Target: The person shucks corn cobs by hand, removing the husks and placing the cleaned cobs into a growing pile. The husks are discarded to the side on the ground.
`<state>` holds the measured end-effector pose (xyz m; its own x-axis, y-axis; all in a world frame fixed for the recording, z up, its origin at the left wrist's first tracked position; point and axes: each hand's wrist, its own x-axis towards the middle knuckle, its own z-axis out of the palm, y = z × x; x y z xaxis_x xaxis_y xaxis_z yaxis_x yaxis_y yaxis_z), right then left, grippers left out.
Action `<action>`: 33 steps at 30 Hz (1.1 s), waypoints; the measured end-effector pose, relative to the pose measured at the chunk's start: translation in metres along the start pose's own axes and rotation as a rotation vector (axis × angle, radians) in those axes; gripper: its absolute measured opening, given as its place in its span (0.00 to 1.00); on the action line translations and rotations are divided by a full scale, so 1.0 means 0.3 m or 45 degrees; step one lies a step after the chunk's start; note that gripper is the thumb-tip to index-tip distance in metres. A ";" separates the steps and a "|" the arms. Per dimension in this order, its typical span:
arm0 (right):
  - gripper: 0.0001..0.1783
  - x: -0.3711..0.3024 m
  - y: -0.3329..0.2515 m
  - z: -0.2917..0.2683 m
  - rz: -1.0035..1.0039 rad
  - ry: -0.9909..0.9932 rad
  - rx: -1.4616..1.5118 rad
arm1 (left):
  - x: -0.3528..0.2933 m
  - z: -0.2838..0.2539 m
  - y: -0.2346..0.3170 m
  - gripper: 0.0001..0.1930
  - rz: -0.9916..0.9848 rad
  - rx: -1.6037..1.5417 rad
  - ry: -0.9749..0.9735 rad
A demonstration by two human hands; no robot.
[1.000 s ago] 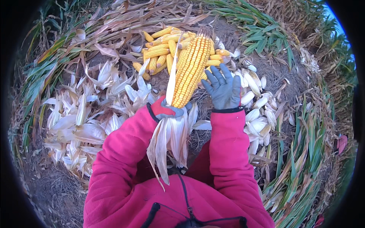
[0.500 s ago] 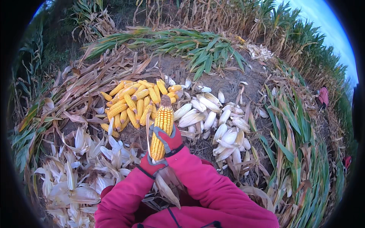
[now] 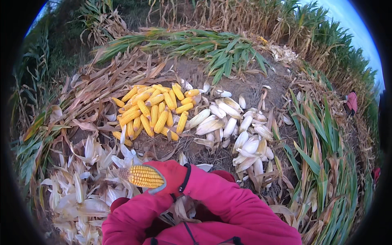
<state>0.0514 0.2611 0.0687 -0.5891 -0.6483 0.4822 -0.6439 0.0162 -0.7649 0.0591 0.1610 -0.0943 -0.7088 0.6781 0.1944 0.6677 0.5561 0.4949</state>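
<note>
A husked yellow corn cob (image 3: 145,176) lies sideways in my right hand (image 3: 173,175), its dark tip pointing left. The red and grey work glove is wrapped around the cob's thicker end. My left hand (image 3: 166,198) is just below, mostly covered by the right, so its fingers are hidden. Pale dry husk (image 3: 182,210) hangs beneath the wrists. Ahead of my hands sits a pile of bare yellow cobs (image 3: 153,107). To its right lies a heap of corn ears (image 3: 245,149) still in whitish husks.
Stripped husks (image 3: 81,196) cover the ground at left. Cut green stalks (image 3: 220,51) lie across the far side, and more leaves (image 3: 318,139) lie along the right. Standing corn (image 3: 294,20) borders the plot. A person in pink (image 3: 351,102) is at the far right.
The cob has turned from upright to sideways, its tip swinging left and down. My right hand has moved lower, over the left one. The strip of husk along the cob's side no longer shows.
</note>
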 end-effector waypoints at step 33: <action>0.20 -0.133 0.570 -0.372 0.482 1.216 1.658 | -0.561 -0.916 -0.172 0.45 -1.004 1.432 1.959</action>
<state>-0.0898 0.3747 -0.0337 -0.9912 -0.0781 -0.1073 0.1202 -0.8710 -0.4764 0.0815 -0.1139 0.0803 -0.0203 -0.3414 0.9397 -0.4180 0.8567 0.3023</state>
